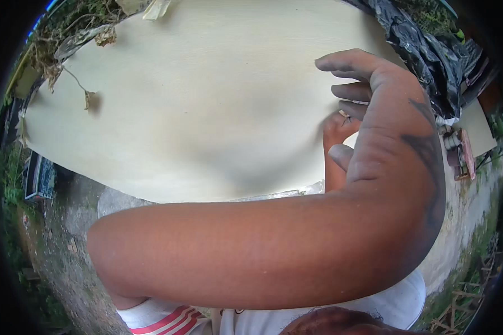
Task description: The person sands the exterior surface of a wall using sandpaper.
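A large pale board (218, 95) with a curved near edge lies in front of me. My left arm crosses the view from lower left to right. My left hand (377, 114) is above the board's right side, its fingers apart and curved, holding nothing. Lower and partly behind it, my right hand (339, 126) is at the board's right part. Its fingers are mostly hidden, so what it holds, if anything, cannot be made out.
Black plastic sheeting (425, 58) lies along the right edge. Dried leaves (88, 99) hang over the board's left side. A dark box-like object (39, 177) stands at the left. Rough ground (78, 223) shows below, with sticks (458, 307) at the lower right.
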A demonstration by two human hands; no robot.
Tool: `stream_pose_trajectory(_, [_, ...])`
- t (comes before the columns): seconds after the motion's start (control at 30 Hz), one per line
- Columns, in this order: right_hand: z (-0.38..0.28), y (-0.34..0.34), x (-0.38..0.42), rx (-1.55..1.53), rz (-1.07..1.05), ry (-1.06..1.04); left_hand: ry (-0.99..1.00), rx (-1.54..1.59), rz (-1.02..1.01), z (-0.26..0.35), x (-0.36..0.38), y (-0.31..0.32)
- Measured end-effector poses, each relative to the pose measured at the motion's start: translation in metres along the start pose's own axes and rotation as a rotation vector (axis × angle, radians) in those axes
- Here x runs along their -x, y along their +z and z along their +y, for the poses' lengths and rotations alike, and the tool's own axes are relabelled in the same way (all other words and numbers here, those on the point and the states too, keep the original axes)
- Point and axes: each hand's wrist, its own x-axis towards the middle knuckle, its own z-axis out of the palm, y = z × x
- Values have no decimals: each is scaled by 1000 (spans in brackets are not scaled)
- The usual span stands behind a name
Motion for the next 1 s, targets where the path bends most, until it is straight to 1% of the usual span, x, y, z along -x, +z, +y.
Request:
stream_pose_trajectory(0.23, [-3,4,12,-27,-4,-47,-89,-26,-16,14,18,-10])
stream_pose_trajectory(0.47, [-3,11,15,-52,-6,-56,-135,-76,0,22,14,-15])
stream_pose_trajectory(0.63, [-19,13,9,-69,9,-42,-166,-118,2,17,12,-10])
stream_pose_trajectory(0.73, [-5,19,16,-63,28,-33,-187,-148,5,12,10,-7])
stream_pose_trajectory(1.0, [-1,24,13,-34,67,-14,-269,-220,14,-4,-7,-8])
